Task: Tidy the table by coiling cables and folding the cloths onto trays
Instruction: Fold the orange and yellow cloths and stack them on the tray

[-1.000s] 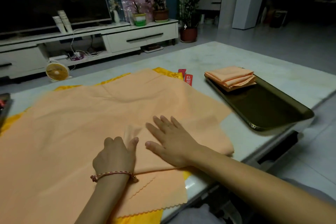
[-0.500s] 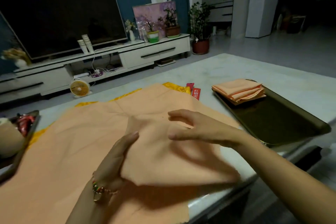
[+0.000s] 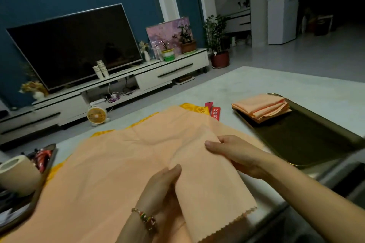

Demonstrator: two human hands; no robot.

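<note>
A small orange cloth with a zigzag edge is lifted above the table, folded into a narrow strip. My left hand pinches its left side and my right hand grips its right side near the top. Under it a large orange cloth lies spread flat, with a yellow cloth showing beneath its far edge. A folded orange cloth rests at the far end of the dark tray on the right.
A second tray at the left holds a tape roll and red packets. Red sachets lie between the cloths and the dark tray. The table's near edge runs under my right forearm. A TV unit stands beyond.
My hands picked the small cloth up from flat on the table and folded it over into a narrow strip. The camera tilted upward.
</note>
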